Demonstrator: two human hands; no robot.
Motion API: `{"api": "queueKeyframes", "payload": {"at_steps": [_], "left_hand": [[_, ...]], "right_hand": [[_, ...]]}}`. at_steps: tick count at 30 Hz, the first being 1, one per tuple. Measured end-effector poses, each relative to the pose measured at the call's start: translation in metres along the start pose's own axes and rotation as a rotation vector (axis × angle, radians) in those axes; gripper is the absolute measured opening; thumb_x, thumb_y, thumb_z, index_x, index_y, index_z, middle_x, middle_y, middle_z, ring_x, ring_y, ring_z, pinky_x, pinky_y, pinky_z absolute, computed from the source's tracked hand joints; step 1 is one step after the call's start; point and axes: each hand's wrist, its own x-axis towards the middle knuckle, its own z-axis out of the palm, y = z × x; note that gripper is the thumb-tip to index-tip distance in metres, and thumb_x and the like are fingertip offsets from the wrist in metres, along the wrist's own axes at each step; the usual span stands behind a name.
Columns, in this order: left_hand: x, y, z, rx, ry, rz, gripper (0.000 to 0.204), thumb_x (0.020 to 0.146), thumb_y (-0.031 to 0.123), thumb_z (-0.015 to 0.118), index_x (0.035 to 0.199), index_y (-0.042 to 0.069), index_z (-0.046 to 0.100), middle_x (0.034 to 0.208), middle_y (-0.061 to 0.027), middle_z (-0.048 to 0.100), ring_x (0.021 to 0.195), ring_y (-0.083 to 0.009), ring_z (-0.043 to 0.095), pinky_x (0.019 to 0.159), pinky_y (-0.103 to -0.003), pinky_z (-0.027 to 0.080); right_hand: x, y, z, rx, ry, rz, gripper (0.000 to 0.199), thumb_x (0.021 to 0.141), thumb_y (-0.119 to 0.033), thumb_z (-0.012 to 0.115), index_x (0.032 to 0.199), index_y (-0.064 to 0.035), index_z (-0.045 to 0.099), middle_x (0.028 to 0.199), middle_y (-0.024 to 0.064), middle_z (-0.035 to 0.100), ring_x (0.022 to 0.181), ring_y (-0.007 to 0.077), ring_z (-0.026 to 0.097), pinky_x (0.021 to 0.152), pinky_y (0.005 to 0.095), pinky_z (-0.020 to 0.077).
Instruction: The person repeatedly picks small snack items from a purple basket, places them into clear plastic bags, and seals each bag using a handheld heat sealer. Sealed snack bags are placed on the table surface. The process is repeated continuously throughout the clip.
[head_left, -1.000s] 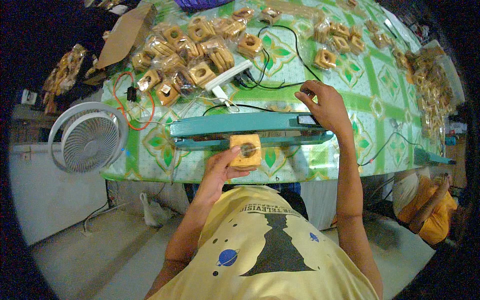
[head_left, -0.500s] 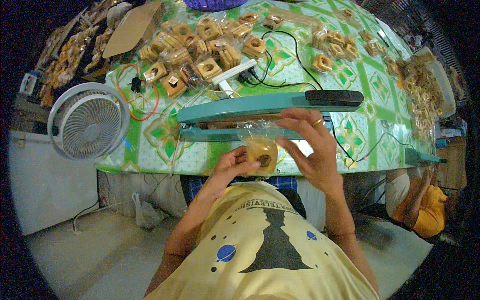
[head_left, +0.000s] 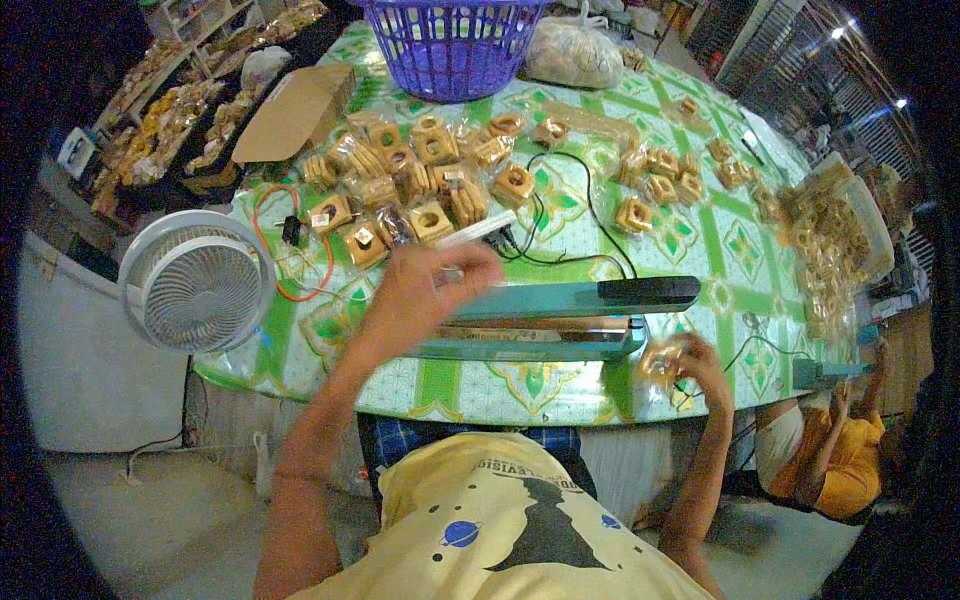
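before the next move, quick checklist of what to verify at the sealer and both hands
1. Sealer arm raised: ok, the teal heat sealer stands open.
2. Sealing strip free of bags: ok, none lies across it.
3. Right hand has a packet: ok, it holds a bagged pastry at the table edge.
4. Left hand grip: cannot tell, motion blur hides the fingers.
5. Black cable off the sealer: ok, it lies behind it.
6. Fan running: cannot tell.
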Motion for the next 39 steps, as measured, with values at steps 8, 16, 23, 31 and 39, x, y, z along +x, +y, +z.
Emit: {"api": "queueKeyframes", "payload": {"at_steps": [8,16,23,31,39], "left_hand": [[0.153,-0.093,-0.006,0.914,0.296,0.140,0.017,0.077,0.014,0.065,0.092,0.007,0.069,0.104,-0.0078,0.055,0.111,-0.0283,0.050,0.083,-0.045,0.049],[0.159,-0.033,-0.030,0.793,0.197,0.523,0.010,0.079,0.023,0.070,0.086,0.017,0.070,0.087,-0.0008,0.062,0.101,-0.0209,0.051,0.095,-0.042,0.031],[0.091,0.107,-0.059,0.611,0.147,0.830,0.011,0.077,0.022,0.071,0.087,0.017,0.071,0.077,0.0017,0.059,0.089,-0.0202,0.052,0.096,-0.040,0.030],[-0.014,0.161,-0.045,0.734,0.179,0.874,0.017,0.064,0.027,0.079,0.072,0.017,0.068,0.081,0.0005,0.058,0.092,-0.0233,0.054,0.104,-0.052,0.031],[-0.040,0.132,-0.064,0.482,-0.012,0.823,0.026,0.057,0.031,0.084,0.070,0.013,0.069,0.088,-0.0023,0.051,0.096,-0.0243,0.053,0.096,-0.048,0.042]], "right_hand": [[0.041,-0.042,0.017,0.432,0.405,-0.616,0.033,0.088,-0.014,0.060,0.120,-0.0052,0.057,0.111,0.0060,0.060,0.096,0.0146,0.060,0.083,0.0286,0.0506],[-0.011,-0.114,0.033,0.318,0.339,-0.728,0.018,0.086,-0.010,0.065,0.102,-0.0036,0.066,0.096,0.0026,0.066,0.087,0.0106,0.061,0.077,0.0261,0.0487],[-0.071,-0.227,0.069,-0.015,0.425,-1.218,0.024,0.081,-0.008,0.071,0.105,-0.0054,0.067,0.106,0.0055,0.065,0.081,0.0110,0.059,0.070,0.0239,0.0459],[-0.107,-0.273,0.099,-0.180,-0.341,-1.014,0.029,0.079,-0.024,0.077,0.094,-0.0054,0.061,0.071,0.0030,0.059,0.065,0.0126,0.055,0.057,0.0289,0.0421],[-0.125,-0.248,0.100,-0.080,-0.249,-1.202,0.037,0.058,-0.029,0.086,0.064,-0.0047,0.059,0.070,0.0047,0.051,0.069,0.0180,0.049,0.061,0.0304,0.0367]]}}
